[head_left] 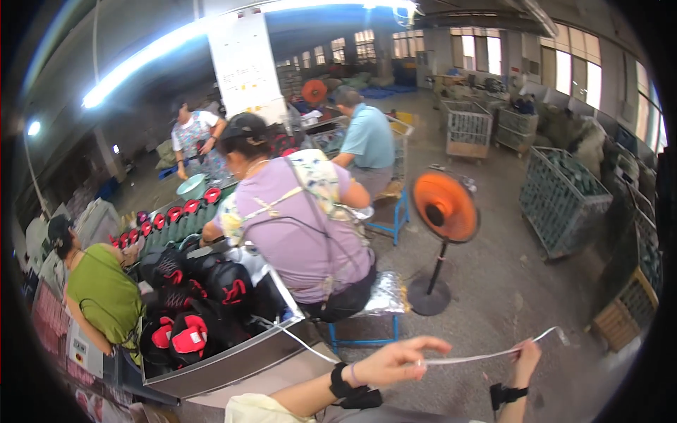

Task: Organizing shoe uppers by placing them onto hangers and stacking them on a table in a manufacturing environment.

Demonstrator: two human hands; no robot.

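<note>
Head view: a thin white flexible strip (465, 358) stretches between the two hands, over the grey concrete floor (493, 296). The right hand (524, 358) pinches it near its curled free end; the left hand (402, 361) has its fingers partly spread, and whether it grips I cannot tell. A loose left hold could let the strip slip and drop. The white cord (310, 345) between the brown-sided box (233, 361) and the black wristband (343, 381) could snag if the left arm moved away

Left fingers (429, 343): loosely spread | right fingers (524, 345): pinched, apparently | left forearm (309, 390): slanting rightward
</note>
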